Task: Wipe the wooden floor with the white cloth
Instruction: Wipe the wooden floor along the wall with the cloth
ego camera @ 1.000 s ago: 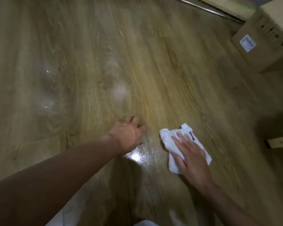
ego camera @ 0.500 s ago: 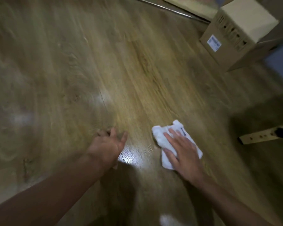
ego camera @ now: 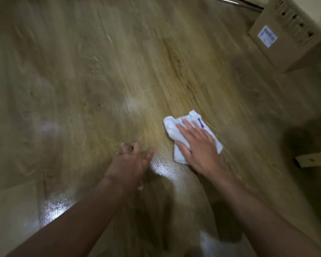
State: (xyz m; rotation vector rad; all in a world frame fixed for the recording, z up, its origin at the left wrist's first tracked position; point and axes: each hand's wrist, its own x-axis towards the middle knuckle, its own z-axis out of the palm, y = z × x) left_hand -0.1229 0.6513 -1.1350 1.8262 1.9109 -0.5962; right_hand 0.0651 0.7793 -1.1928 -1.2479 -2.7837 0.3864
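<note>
Two hands on the wooden floor (ego camera: 119,75): right hand (ego camera: 198,145) flat-fingered pressing the white cloth (ego camera: 176,134), left hand (ego camera: 132,162) splayed, empty.

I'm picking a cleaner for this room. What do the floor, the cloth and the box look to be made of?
Floor: wood-look planks, grain and knots visible, with a glossy finish that mirrors light; real wood or laminate, unclear. White cloth under the right hand: soft crumpled fabric, matte, purple mark. Box: brown cardboard, matte, with a printed label.
</note>
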